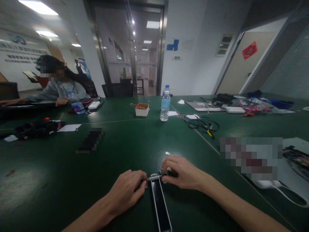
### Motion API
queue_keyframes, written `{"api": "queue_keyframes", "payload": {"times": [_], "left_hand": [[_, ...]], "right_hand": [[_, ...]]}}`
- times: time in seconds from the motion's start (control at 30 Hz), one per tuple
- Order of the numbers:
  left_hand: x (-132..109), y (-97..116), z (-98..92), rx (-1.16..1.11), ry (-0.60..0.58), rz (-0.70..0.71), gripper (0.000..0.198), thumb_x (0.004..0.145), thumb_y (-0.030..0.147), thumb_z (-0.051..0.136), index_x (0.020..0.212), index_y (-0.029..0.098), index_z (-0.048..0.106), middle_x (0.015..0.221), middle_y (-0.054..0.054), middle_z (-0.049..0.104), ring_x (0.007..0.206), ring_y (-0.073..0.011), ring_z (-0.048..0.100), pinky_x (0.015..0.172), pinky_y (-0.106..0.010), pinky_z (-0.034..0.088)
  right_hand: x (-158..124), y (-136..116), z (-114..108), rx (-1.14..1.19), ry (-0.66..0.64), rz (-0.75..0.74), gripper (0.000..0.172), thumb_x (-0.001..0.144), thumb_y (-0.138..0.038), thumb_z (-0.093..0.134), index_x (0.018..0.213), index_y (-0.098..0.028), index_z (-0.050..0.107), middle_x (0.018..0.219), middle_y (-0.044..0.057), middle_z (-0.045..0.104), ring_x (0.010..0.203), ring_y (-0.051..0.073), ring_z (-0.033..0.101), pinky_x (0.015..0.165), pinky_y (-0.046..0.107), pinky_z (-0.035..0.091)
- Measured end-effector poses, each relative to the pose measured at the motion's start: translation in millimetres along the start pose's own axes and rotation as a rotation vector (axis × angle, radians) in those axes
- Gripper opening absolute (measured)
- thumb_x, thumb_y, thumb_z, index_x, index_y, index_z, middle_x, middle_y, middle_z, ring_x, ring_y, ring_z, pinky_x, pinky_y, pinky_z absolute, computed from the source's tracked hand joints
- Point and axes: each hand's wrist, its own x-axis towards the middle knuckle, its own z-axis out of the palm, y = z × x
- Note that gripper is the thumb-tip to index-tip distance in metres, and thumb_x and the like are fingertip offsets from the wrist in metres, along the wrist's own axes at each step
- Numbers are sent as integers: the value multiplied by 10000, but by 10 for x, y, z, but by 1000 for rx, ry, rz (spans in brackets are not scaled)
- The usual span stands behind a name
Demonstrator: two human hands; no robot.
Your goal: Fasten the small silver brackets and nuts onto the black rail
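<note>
A long black device with a pale frame (161, 206) lies on the green table at the bottom centre. Across its far end runs a thin metal rod (154, 177). My left hand (129, 188) is closed on the rod's left end, thumb and fingers pinched together. From the right, my right hand (180, 172) has its fingers curled round the other end, where small dark and metallic parts show. The exact parts between the fingers are partly hidden. Two small metal rings (167, 153) lie side by side just beyond my right hand.
Beyond are a small open box (142, 110), water bottles (165, 106) and black cables (202, 124). A blurred dark object (90, 140) and black bundle (38, 128) lie left. White items and cables (296, 161) lie right. A person (60, 80) sits at the far left.
</note>
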Motion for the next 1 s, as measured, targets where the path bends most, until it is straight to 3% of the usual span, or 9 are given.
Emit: {"api": "queue_keyframes", "payload": {"times": [0.13, 0.2, 0.3, 0.63, 1.0], "left_hand": [[-6, -39, 44, -6, 11, 4, 195, 900, 199, 437, 1004, 180, 601, 752, -9, 606, 637, -161, 543, 657, -281, 453], [-3, -42, 48, -7, 6, 5, 209, 909, 208, 432, 1024, 183, 605, 749, -7, 602, 639, -162, 543, 666, -286, 459], [0, -18, 22, -5, -34, -6, 227, 916, 209, 428, 1046, 173, 611, 724, -4, 585, 634, -165, 539, 673, -293, 464], [4, 23, -14, -30, -69, -39, 234, 912, 212, 433, 1055, 168, 613, 776, -16, 613, 677, -170, 544, 681, -295, 457], [0, 37, -35, -38, -69, -31, 225, 910, 190, 445, 1051, 155, 617, 745, -15, 596, 662, -177, 546, 669, -300, 459]], "right_hand": [[-17, 204, -53, -238, 186, 104, 186, 941, -292, 488, 1022, -178, 611, 1039, 81, 620, 923, 196, 573, 813, 364, 433], [-15, 310, -29, -291, 213, 166, 242, 949, -292, 460, 1109, -179, 602, 1098, 106, 607, 975, 221, 560, 819, 378, 441], [5, 403, 28, -321, 184, 230, 276, 955, -314, 447, 1137, -199, 619, 1093, 108, 612, 975, 236, 556, 814, 391, 447], [81, 397, 74, -153, 214, 443, 180, 879, -306, 549, 875, -184, 681, 908, 69, 639, 869, 200, 582, 755, 313, 455], [81, 264, 44, -239, 146, 477, 138, 862, -220, 509, 834, -145, 622, 876, 99, 629, 814, 209, 577, 706, 314, 450]]}}
